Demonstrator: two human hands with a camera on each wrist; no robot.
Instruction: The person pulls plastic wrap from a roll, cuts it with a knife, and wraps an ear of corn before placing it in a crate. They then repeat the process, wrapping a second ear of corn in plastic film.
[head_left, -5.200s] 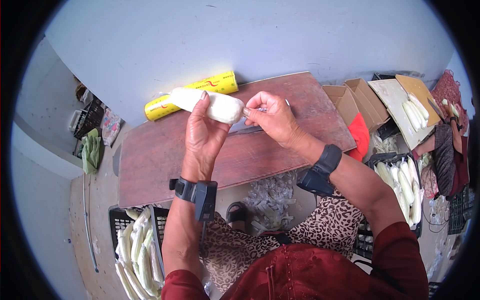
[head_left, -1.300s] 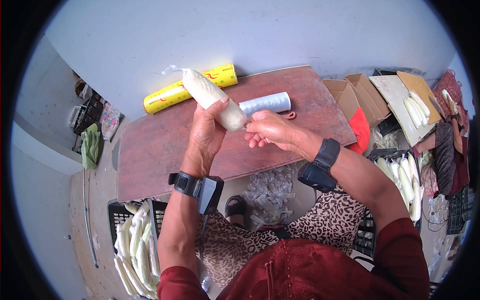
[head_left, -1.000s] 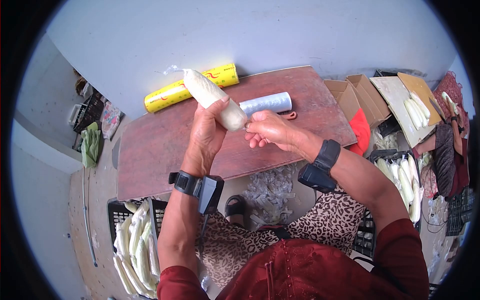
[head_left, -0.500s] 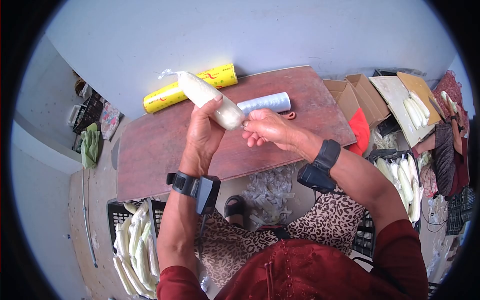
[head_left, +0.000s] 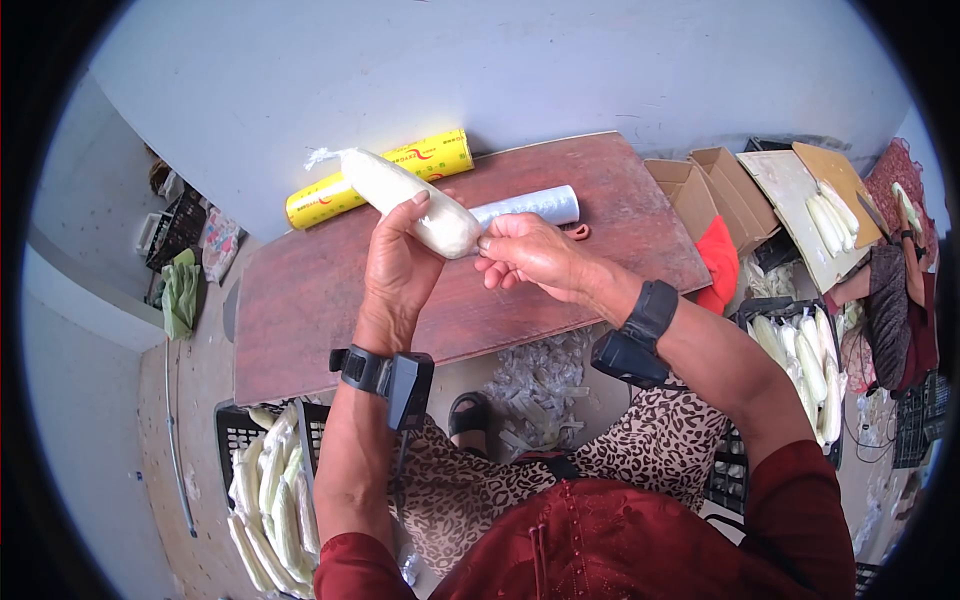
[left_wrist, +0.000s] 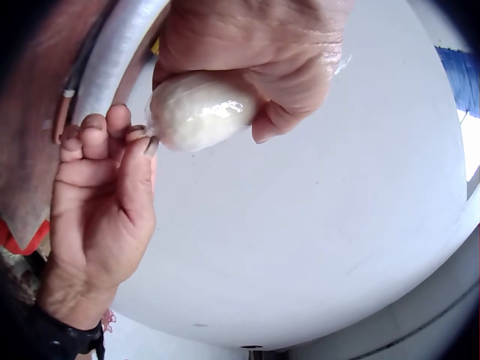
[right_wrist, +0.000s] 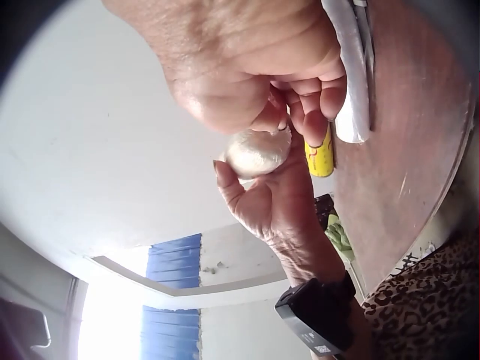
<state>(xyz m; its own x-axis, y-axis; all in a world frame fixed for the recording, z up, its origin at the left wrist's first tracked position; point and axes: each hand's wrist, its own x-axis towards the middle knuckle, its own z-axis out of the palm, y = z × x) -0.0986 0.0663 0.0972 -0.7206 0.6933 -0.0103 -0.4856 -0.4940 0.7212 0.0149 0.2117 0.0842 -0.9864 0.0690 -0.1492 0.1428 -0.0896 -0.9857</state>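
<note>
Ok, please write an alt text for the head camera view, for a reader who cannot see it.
A person's left hand grips a film-wrapped white cob above a brown wooden board, while the right hand pinches the wrap at its near end. On the board lie a yellow film box and a clear film roll.

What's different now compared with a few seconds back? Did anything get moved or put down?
The left hand still grips the white film-wrapped corn cob, but has tilted it, far tip toward the yellow cling-film box. The right hand still pinches the wrap at the near end. The clear film roll, earlier hidden behind the hands, now shows on the brown board.
</note>
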